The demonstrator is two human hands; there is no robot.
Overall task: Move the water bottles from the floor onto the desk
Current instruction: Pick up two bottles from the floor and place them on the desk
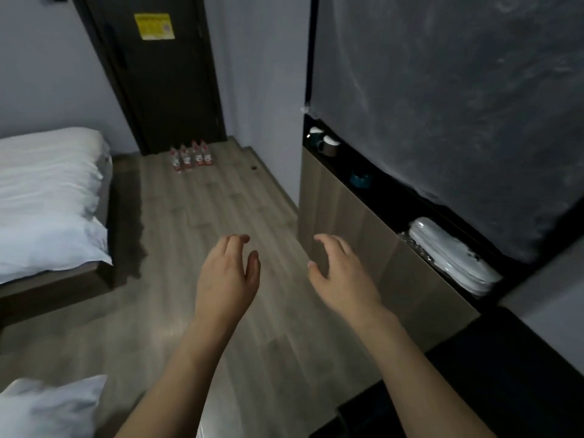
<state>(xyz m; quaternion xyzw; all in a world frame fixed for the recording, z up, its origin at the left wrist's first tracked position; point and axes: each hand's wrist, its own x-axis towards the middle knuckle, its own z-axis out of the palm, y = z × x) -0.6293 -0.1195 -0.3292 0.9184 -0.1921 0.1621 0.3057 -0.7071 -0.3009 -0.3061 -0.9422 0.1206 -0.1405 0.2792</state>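
We see the water bottles point(190, 156) standing on the floor point(221, 216) by the door point(164, 83), perhaps eight, at eleven o'clock, well beyond our left hand point(229, 273) and right hand point(339, 273), fingers point(235, 240) relaxed, empty.

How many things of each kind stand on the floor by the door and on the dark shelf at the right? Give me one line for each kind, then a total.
Water bottles on the floor by the door: 4
Cups at the far end of the dark shelf: 2
Teal dish on the shelf: 1
White wrapped bundle on the shelf: 1
Total: 8
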